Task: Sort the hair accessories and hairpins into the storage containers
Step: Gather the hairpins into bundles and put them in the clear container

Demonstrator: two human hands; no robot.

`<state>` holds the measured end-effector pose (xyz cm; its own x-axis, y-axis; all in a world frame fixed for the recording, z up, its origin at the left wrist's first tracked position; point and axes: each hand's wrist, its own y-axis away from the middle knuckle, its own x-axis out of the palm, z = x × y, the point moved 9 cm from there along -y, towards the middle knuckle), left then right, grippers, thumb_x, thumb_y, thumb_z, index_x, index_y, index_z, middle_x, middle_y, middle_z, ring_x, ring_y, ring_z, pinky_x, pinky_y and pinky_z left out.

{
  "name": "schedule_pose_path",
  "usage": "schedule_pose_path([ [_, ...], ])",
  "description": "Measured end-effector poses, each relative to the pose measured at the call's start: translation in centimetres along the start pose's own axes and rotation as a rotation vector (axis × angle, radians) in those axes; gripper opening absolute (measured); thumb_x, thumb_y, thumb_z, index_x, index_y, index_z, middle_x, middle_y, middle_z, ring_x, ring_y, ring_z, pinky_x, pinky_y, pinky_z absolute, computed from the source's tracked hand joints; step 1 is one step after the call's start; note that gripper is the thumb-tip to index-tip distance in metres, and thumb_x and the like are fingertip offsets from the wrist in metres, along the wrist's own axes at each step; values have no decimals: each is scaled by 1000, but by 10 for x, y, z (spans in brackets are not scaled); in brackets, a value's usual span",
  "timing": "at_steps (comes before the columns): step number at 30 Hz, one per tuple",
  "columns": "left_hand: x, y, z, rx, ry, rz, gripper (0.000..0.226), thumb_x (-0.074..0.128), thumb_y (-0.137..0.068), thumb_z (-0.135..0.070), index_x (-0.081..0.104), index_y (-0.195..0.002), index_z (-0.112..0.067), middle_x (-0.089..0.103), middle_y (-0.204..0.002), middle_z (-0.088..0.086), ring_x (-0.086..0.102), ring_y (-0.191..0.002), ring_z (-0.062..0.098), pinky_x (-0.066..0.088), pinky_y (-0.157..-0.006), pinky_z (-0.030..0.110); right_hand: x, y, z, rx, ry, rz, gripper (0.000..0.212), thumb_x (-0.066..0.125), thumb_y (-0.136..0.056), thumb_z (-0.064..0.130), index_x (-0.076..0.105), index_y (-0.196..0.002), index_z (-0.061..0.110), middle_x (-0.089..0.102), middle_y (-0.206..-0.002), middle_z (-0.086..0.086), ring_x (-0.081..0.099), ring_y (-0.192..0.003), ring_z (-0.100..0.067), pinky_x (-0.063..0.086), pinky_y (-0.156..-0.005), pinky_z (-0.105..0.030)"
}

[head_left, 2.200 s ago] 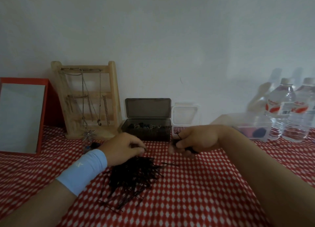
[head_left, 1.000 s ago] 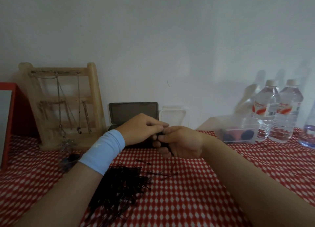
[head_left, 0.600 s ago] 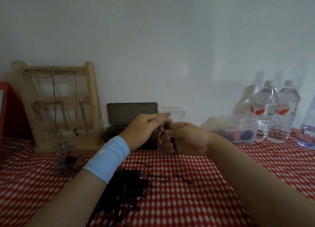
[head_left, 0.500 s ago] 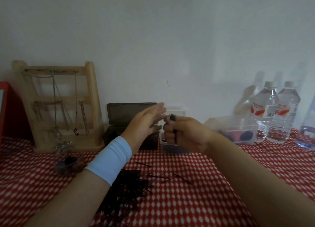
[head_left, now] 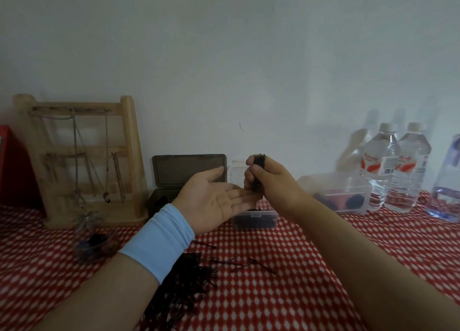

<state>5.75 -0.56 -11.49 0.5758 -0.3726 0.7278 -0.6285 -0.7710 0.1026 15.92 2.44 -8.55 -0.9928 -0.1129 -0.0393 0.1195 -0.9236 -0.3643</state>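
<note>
The right hand point(head_left: 271, 181) is curled into a fist round a bundle of hairpins point(head_left: 258, 160), held upright above the table. Only the dark tips above the thumb and a short stretch below the fingers show; the middle is hidden in the fist. The left hand point(head_left: 214, 201), with a light blue wristband point(head_left: 159, 238) at the wrist, lies palm up with its fingers straight and relaxed, the fingertips just under the right fist. Whether they touch the bundle's lower end cannot be told.

Both hands cover most of a small clear container point(head_left: 254, 218) with dark contents. The left hand also hides the front of the dark box point(head_left: 189, 169), whose lid stands open. The loose pile of hairpins point(head_left: 184, 288) lies on the red-and-white tablecloth point(head_left: 311, 268), partly behind the left forearm. A blurred clear tub point(head_left: 348, 196) holds dark and red items too soft to identify. A red frame point(head_left: 7, 171) is cut off at the left edge.

Half a second ago the left hand stood edge-on beside the fist; now its palm faces up beneath it, and the bundle juts higher.
</note>
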Motion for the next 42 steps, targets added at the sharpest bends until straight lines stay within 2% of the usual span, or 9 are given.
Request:
schedule_pose_path([
  [5, -24, 2, -33, 304, -725, -362, 36, 40, -103, -27, 55, -126, -4, 71, -109, 13, 69, -98, 25, 56, -80, 33, -18, -6, -8, 32, 419, -38, 25, 34, -105, 6, 57, -105, 15, 52, -73, 0, 46, -62, -15, 43, -58, -23],
  [8, 4, 13, -50, 673, -1272, -313, 33, 38, -104, -24, 57, -131, -26, 60, -130, -11, 55, -118, 5, 44, -98, 24, -21, -8, -21, 4, 974, 56, 26, 39, -105, 10, 60, -117, 20, 63, -107, -2, 60, -88, -14, 47, -75, -19],
  [12, 2, -15, -14, 487, -1747, -161, 47, 37, -104, -30, 32, -151, -27, 32, -154, -13, 27, -141, 2, 17, -113, 18, -6, -12, -49, 40, 1324, 271, 43, 62, -95, 6, 56, -136, 15, 60, -131, -6, 59, -115, -22, 43, -96, -26],
  [15, -15, -24, -10, 401, -1859, -208, 50, 35, -105, -31, 25, -153, -23, 24, -159, -6, 22, -145, 7, 14, -118, 22, -7, -11, -50, 37, 1244, 241, 33, 57, -99, 13, 59, -132, 14, 66, -128, -7, 61, -112, -21, 40, -87, -21],
  [21, -33, -28, -10, 336, -2008, -251, 53, 35, -104, -36, 23, -154, -25, 26, -158, -6, 24, -145, 11, 18, -118, 27, -19, -4, -40, 22, 1109, 205, 49, 65, -96, 29, 54, -143, 20, 64, -133, 3, 59, -119, -12, 41, -101, -22],
  [28, -33, -40, 0, 298, -2315, -164, 41, 41, -97, -46, 58, -131, -29, 56, -131, -4, 49, -125, 17, 31, -109, 34, -35, -7, -35, 18, 1272, 138, 18, 69, -90, 34, 79, -104, 30, 75, -103, 10, 65, -91, -10, 52, -92, -32],
  [33, -27, -47, 6, 355, -2296, -99, 54, 40, -97, -47, 33, -149, -32, 34, -154, -11, 33, -140, 14, 24, -117, 37, -35, -11, -39, 20, 1277, 147, 25, 57, -96, 41, 79, -97, 29, 75, -97, 7, 65, -89, -15, 49, -87, -36],
  [36, -30, -48, 14, 284, -2293, -45, 52, 40, -96, -44, 40, -145, -30, 42, -149, -10, 42, -133, 16, 32, -113, 40, -22, -7, -53, 105, 1255, 319, 32, 49, -100, 39, 70, -87, 20, 68, -91, 3, 61, -86, -18, 46, -80, -34],
  [42, -14, -9, -19, 524, -2161, -227, 45, 46, -100, -32, 43, -143, -21, 48, -143, -4, 38, -132, 11, 29, -112, 28, 1, -4, -26, 1, 1384, 337, 28, 50, -102, 22, 70, -119, 29, 64, -116, 1, 58, -103, -21, 46, -89, -33],
])
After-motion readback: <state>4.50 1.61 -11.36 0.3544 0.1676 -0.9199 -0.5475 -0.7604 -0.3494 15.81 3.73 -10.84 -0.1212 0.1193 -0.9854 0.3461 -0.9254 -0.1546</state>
